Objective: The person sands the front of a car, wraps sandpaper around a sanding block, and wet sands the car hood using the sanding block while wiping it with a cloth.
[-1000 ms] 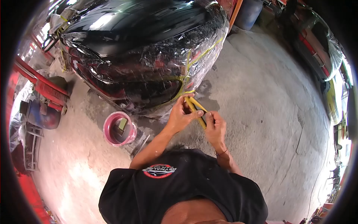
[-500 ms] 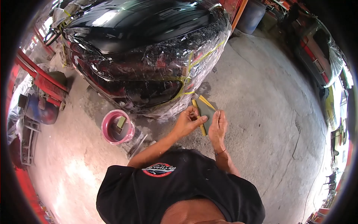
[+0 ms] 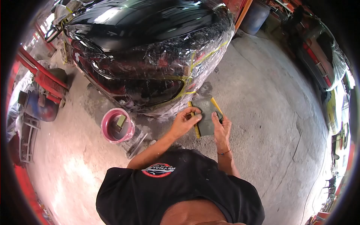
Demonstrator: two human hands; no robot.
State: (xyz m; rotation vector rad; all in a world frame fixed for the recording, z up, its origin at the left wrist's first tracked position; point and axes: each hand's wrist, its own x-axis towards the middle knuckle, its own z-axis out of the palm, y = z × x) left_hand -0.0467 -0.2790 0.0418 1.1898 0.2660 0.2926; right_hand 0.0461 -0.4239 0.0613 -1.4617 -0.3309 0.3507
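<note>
1. A dark grey sheet [image 3: 206, 116] with yellow on its other side is in the air between the two hands, above the concrete floor [image 3: 277, 120] and just in front of the wrapped car [image 3: 150, 63].
2. The left hand [image 3: 185, 121] is at the sheet's left edge, where the yellow side is curled or folded over into a narrow strip; its thumb and fingers pinch the sheet there.
3. The right hand [image 3: 222, 130] grips the opposite edge, thumb laid on the grey face; its other fingers are mostly hidden, so how they sit behind the sheet I cannot tell. A yellow sliver of turned edge shows just above this hand.
4. A thin dark band [image 3: 224, 153] circles the right wrist.
5. Clear plastic covers the car's lower front, held with yellow tape [image 3: 191, 92]; the black hood [image 3: 146, 28] shines above it.
6. On the floor to the left of the left hand stands a pink bucket [image 3: 106, 125], with a pale green block [image 3: 121, 120] inside.
7. A blue barrel [image 3: 255, 18] stands farther off, beyond the car's right side.
</note>
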